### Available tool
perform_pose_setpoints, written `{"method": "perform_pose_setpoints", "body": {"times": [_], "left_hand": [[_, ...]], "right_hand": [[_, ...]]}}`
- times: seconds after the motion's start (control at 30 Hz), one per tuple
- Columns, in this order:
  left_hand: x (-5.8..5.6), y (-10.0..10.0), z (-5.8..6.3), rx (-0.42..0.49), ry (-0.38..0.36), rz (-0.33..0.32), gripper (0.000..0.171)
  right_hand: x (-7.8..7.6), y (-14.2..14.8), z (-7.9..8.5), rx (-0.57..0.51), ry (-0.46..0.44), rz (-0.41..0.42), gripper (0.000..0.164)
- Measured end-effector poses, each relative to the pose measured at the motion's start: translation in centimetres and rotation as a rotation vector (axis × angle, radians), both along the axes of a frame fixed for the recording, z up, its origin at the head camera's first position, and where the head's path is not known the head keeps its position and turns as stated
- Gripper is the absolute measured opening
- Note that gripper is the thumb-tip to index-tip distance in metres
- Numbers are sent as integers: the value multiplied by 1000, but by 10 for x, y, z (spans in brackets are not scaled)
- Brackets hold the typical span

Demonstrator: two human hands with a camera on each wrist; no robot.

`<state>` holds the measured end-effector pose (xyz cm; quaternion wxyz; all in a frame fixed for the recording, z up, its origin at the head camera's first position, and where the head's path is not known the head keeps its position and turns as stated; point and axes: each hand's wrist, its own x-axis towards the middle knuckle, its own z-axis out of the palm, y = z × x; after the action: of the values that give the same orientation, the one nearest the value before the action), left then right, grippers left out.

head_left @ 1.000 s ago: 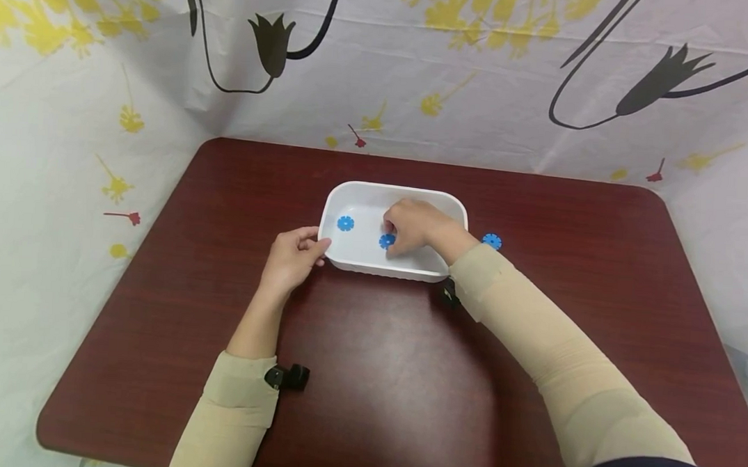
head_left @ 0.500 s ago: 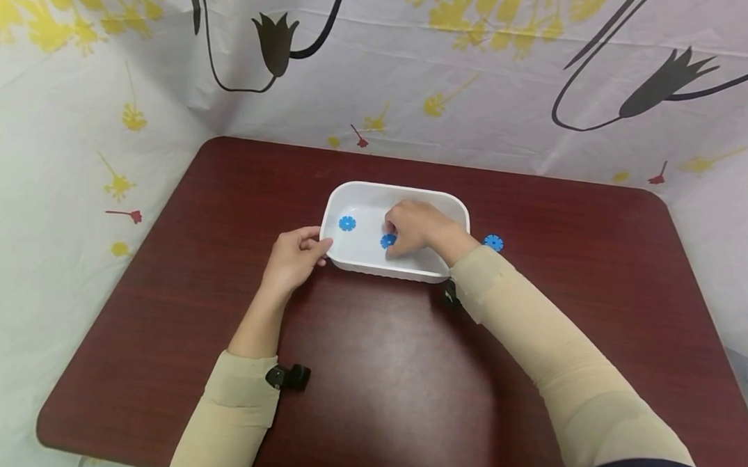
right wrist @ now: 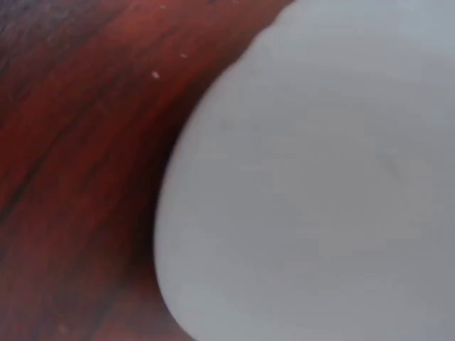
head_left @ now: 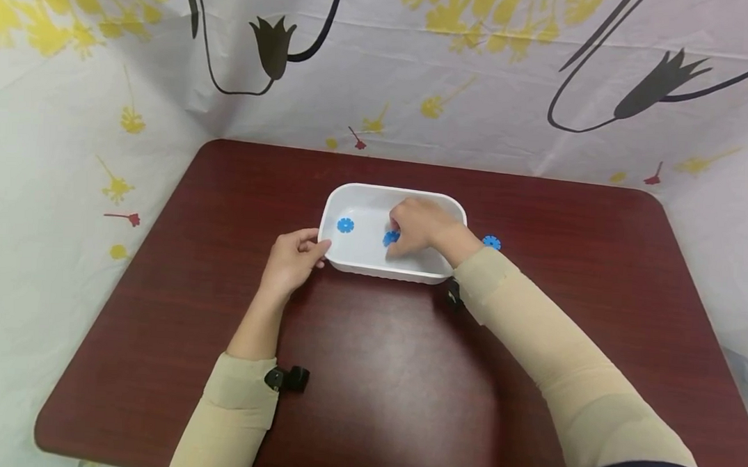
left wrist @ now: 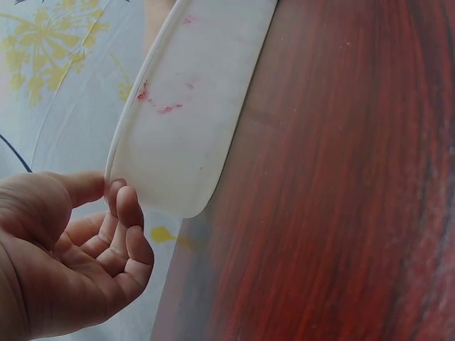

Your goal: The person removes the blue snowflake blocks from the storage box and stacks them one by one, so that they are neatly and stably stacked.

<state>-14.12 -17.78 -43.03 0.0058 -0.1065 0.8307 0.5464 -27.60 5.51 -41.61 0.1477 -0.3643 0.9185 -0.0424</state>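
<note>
A white plastic tray (head_left: pixel 360 257) rests on the table, its outer wall filling much of both wrist views. My left hand (head_left: pixel 290 261) pinches the tray's left rim between thumb and fingers; the left wrist view shows the thumb on the rim and the other fingers (left wrist: pixel 131 206) curled beneath it. Inside the tray, my right hand (head_left: pixel 421 228) pinches a blue notched disc (head_left: pixel 390 239), partly hidden by the fingers. A second blue disc (head_left: pixel 346 225) lies flat at the tray's left end. The right wrist view shows no hand, only tray wall (right wrist: pixel 306 185) and tabletop.
Outside the tray, just right of it, another blue disc (head_left: pixel 491 242) lies on the dark red-brown table (head_left: pixel 380 373). A white sheet (head_left: pixel 479 120) with printed flowers hangs behind the table and along its sides.
My right hand has shifted slightly right and away from me, and the pinched blue disc has moved with it. My left hand keeps its hold on the rim.
</note>
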Motion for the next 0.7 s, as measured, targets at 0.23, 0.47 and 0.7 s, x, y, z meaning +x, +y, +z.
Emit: {"method": "perform_pose_setpoints", "body": {"times": [0.23, 0.47, 0.7], "left_hand": [[0, 1, 0, 7, 0, -3, 34], [1, 1, 1, 4, -14, -6, 36], [2, 1, 2, -5, -8, -6, 37]], "right_hand": [[1, 13, 17, -47, 61, -4, 31], [3, 28, 30, -54, 66, -21, 30], [5, 47, 45, -113, 55, -65, 29]]}}
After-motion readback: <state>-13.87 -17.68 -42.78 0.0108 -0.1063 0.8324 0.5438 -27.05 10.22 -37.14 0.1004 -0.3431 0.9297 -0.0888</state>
